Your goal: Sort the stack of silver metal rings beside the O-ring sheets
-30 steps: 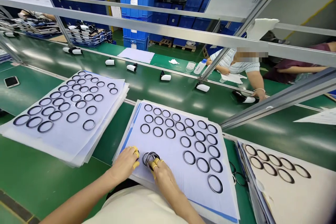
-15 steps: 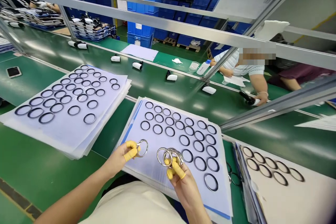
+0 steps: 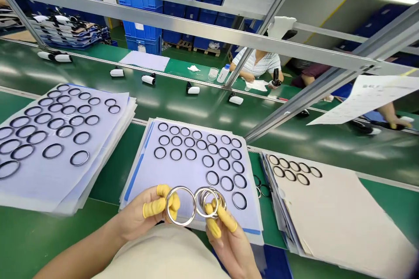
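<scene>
My left hand (image 3: 160, 205), with yellow finger cots on its fingertips, pinches one shiny metal ring (image 3: 181, 225) upright by its left side. Beside it, my right hand (image 3: 225, 229), also in yellow finger cots, grips a bunch of several similar metal rings (image 3: 207, 216). The single ring's right edge meets or nearly meets the front ring of the bunch. Both hands are over the near edge of a stack of white sheets (image 3: 176, 174). Rows of dark-edged rings (image 3: 227, 183) lie on the top sheet, mostly toward its back and right.
Another sheet stack (image 3: 98, 174) with many rings lies at left, and a cream-coloured stack (image 3: 330, 213) with several rings at right. Beyond, a green conveyor (image 3: 176, 100) carries white-and-black parts (image 3: 193, 90). A metal frame post (image 3: 284, 100) slants across. Co-workers sit across the line.
My left hand has brought its ring right and nearer, up to the bunch in my right hand. The view has turned to the right, and the co-worker opposite now holds a part up.
</scene>
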`<action>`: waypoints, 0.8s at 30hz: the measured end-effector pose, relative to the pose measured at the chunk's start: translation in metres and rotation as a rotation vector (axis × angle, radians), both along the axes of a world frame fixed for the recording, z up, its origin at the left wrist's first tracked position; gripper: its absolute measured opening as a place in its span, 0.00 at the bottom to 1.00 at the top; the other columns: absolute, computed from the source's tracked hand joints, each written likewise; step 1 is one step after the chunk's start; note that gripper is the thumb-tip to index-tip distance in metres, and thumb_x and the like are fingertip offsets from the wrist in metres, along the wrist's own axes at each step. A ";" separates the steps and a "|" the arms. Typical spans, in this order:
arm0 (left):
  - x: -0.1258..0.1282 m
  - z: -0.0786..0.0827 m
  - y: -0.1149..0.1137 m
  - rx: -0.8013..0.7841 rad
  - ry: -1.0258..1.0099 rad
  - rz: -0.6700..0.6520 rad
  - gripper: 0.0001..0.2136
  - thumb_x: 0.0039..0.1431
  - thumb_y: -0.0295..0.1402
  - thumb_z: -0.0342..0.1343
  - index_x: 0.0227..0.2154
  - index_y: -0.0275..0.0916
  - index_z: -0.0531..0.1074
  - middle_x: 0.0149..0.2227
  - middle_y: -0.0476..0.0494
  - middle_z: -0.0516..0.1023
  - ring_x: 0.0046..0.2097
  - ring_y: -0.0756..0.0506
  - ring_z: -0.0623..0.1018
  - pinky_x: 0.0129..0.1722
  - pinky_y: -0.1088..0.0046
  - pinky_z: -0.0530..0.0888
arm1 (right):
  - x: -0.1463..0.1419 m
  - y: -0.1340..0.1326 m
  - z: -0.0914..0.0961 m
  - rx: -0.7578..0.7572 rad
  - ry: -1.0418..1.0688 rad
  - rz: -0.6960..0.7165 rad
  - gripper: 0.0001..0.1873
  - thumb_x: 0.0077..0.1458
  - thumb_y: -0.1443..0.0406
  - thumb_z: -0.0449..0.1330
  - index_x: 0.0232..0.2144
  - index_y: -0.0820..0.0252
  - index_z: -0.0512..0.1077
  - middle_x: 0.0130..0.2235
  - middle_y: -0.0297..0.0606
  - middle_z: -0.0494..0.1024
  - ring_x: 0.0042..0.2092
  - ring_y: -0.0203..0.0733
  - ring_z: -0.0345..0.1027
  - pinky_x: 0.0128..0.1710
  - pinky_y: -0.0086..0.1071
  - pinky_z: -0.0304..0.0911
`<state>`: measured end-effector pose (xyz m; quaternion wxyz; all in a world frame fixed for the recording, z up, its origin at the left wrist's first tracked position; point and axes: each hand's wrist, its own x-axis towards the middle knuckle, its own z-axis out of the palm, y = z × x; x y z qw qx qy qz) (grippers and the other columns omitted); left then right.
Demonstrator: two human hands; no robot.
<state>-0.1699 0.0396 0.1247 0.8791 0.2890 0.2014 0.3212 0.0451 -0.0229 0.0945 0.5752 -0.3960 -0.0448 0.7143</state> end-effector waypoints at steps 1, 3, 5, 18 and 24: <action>0.002 0.000 0.000 -0.009 -0.001 -0.010 0.13 0.53 0.40 0.64 0.30 0.34 0.73 0.30 0.46 0.71 0.29 0.52 0.69 0.30 0.77 0.64 | 0.002 -0.001 -0.001 -0.005 0.014 -0.011 0.13 0.39 0.59 0.74 0.24 0.59 0.75 0.17 0.27 0.71 0.15 0.24 0.51 0.14 0.19 0.50; 0.005 0.001 0.000 -0.028 -0.002 -0.022 0.14 0.51 0.41 0.65 0.30 0.33 0.72 0.30 0.45 0.72 0.29 0.51 0.70 0.29 0.78 0.64 | 0.006 -0.003 -0.004 -0.023 0.048 -0.048 0.12 0.39 0.62 0.74 0.26 0.57 0.75 0.20 0.28 0.74 0.16 0.24 0.52 0.15 0.18 0.52; 0.008 0.001 0.001 -0.051 -0.006 -0.024 0.16 0.49 0.41 0.66 0.29 0.33 0.72 0.30 0.44 0.73 0.29 0.51 0.71 0.28 0.78 0.65 | 0.008 -0.002 -0.006 -0.047 0.087 -0.072 0.12 0.39 0.64 0.74 0.27 0.57 0.75 0.22 0.27 0.75 0.17 0.24 0.53 0.16 0.18 0.54; 0.002 0.001 -0.002 -0.091 -0.058 0.015 0.16 0.47 0.41 0.68 0.29 0.32 0.74 0.29 0.44 0.74 0.28 0.52 0.72 0.27 0.80 0.66 | -0.006 0.006 -0.010 0.049 0.089 0.095 0.12 0.43 0.60 0.72 0.31 0.57 0.78 0.27 0.33 0.77 0.19 0.26 0.58 0.20 0.22 0.57; 0.000 -0.005 -0.001 -0.091 0.023 0.003 0.17 0.45 0.42 0.68 0.28 0.33 0.72 0.28 0.45 0.74 0.28 0.52 0.71 0.28 0.78 0.65 | -0.019 0.010 0.017 0.161 -0.085 0.363 0.15 0.42 0.56 0.72 0.27 0.61 0.77 0.19 0.34 0.75 0.15 0.24 0.55 0.16 0.20 0.47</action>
